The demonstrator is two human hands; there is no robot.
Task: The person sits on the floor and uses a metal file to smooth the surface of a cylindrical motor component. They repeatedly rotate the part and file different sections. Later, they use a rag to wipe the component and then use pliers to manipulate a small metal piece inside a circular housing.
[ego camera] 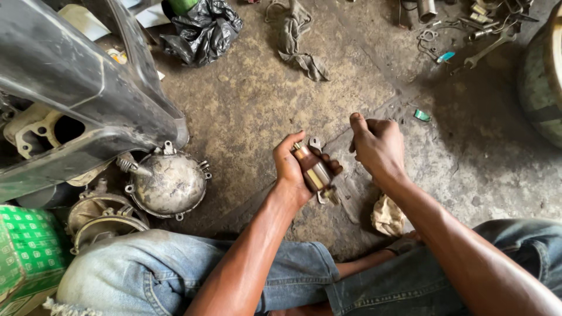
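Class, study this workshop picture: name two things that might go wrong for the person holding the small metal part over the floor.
1. The left hand holds the small cylindrical metal part above gritty concrete floor; if it slips, it may get dented or dirty.
2. The right hand is closed beside it; whether it holds anything cannot be seen. Any tiny piece dropped could get lost among the rags and dirt.

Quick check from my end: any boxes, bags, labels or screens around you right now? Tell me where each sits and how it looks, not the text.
Cardboard box: bottom-left corner beside the left knee, green with a repeating white pattern.
Black plastic bag: top, left of centre on the concrete floor, crumpled and glossy.
Small label: upper left by the dark plastic panel, yellowish; detail too small to tell.
No screens or signs in view.
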